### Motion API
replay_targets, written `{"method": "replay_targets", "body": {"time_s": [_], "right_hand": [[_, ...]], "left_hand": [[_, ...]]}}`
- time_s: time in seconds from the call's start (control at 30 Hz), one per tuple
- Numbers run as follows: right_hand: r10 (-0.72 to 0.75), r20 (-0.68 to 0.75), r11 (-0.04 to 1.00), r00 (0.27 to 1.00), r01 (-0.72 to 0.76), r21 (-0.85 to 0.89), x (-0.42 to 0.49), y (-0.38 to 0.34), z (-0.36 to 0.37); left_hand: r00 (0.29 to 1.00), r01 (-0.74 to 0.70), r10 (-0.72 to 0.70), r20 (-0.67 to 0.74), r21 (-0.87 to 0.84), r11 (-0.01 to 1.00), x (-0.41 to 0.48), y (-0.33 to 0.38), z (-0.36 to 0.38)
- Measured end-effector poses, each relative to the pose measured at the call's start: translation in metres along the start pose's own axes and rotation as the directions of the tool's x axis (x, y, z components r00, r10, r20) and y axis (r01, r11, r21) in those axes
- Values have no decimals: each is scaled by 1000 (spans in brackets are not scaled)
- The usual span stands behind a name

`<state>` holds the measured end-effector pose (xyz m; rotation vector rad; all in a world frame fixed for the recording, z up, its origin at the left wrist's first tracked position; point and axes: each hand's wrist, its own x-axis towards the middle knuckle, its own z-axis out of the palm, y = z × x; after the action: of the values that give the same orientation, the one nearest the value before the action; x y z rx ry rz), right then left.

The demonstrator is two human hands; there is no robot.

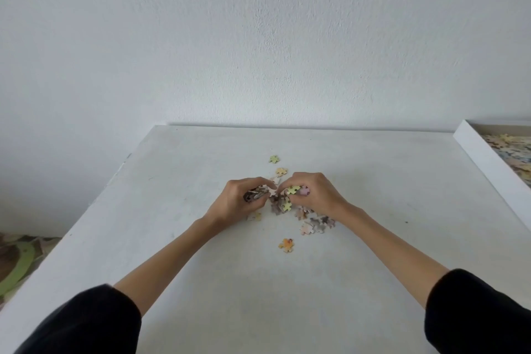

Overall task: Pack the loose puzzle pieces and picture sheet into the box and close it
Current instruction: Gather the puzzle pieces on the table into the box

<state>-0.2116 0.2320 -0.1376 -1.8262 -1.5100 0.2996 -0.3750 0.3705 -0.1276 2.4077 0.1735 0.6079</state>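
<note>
The packing is partly done. The box (488, 158) stands well to the right of the heap (316, 221) of loose pieces in the middle of the table (172, 238). The box is open, and many pieces already lie inside it.

Over the heap both hands gather what is left. The left hand (241, 198) has its fingers curled round a small bundle of pieces. The right hand (313, 195) also grips several, with a green one and a pink one showing at its fingertips.

Three single pieces lie apart from the heap: a green piece (274, 158) and a yellow piece (281, 171) beyond it, and an orange piece (286, 245) on its near side.

The picture sheet and the lid cannot be made out with certainty. Something coloured (17, 267) lies low, far to the left of the heap, but what it is cannot be told. So it seems that these handfuls, the stray pieces, the sheet and the closing all remain.
</note>
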Motion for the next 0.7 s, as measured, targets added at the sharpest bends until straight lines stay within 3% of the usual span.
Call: {"method": "replay_targets", "body": {"time_s": [0.17, 0.7], "right_hand": [[41, -63, 984, 997, -30, 176, -1, -6, -15], [-21, -193, 979, 981, 60, 195, -14, -18, -89]], "left_hand": [[991, 64, -73, -114, -81, 995, -1, 1, 1], [990, -10, -10, -139, -143, 990, 23, 65, 15]]}}
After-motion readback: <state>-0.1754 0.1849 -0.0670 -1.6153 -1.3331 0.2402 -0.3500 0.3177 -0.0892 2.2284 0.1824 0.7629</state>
